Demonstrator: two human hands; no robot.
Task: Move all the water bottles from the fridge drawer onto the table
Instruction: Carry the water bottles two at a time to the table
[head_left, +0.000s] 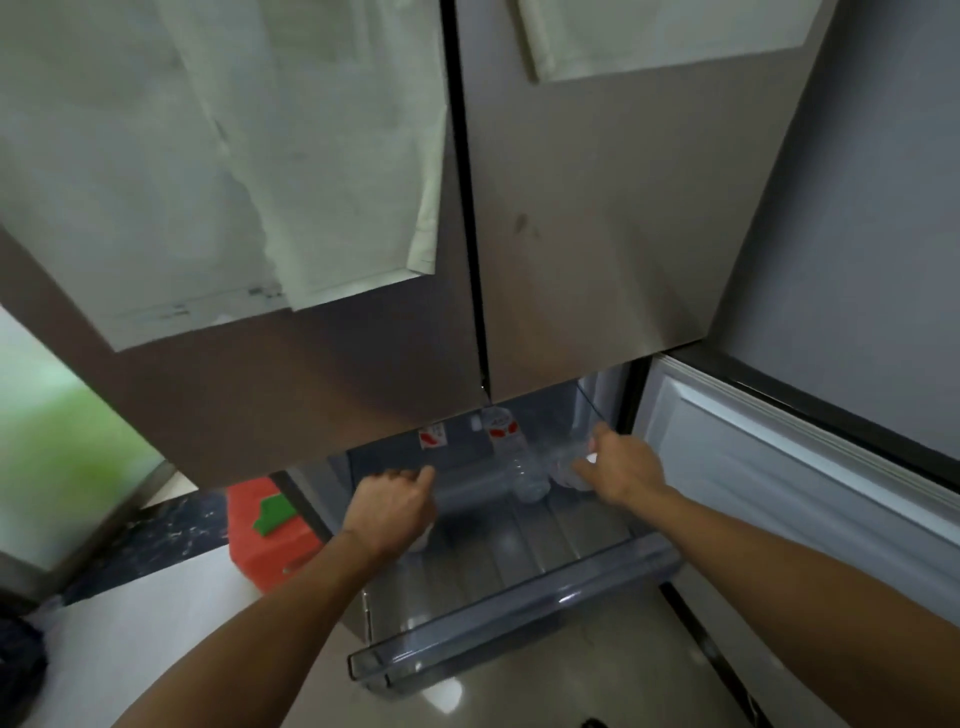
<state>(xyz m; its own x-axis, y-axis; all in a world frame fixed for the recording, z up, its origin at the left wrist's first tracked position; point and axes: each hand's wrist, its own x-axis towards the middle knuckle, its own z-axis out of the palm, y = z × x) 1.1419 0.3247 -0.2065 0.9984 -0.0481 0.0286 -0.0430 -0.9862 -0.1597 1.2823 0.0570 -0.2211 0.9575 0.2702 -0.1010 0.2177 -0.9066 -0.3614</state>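
The clear fridge drawer (519, 621) is pulled out below the two shut upper doors. My left hand (393, 506) is inside it at the left, fingers curled around a clear water bottle (470, 488) that lies on its side. My right hand (621, 470) reaches in at the right and grips a second, blurred water bottle (563, 465). Between the hands a third bottle with a red label (511, 452) lies pointing toward the back. Another red label (432, 435) shows at the back left; its bottle is mostly hidden.
The lower fridge door (789, 467) stands open on the right, close to my right forearm. A red box with a green patch (270, 525) sits left of the fridge. A white surface (135, 618) lies at lower left, with a dark object (21, 662) at its edge.
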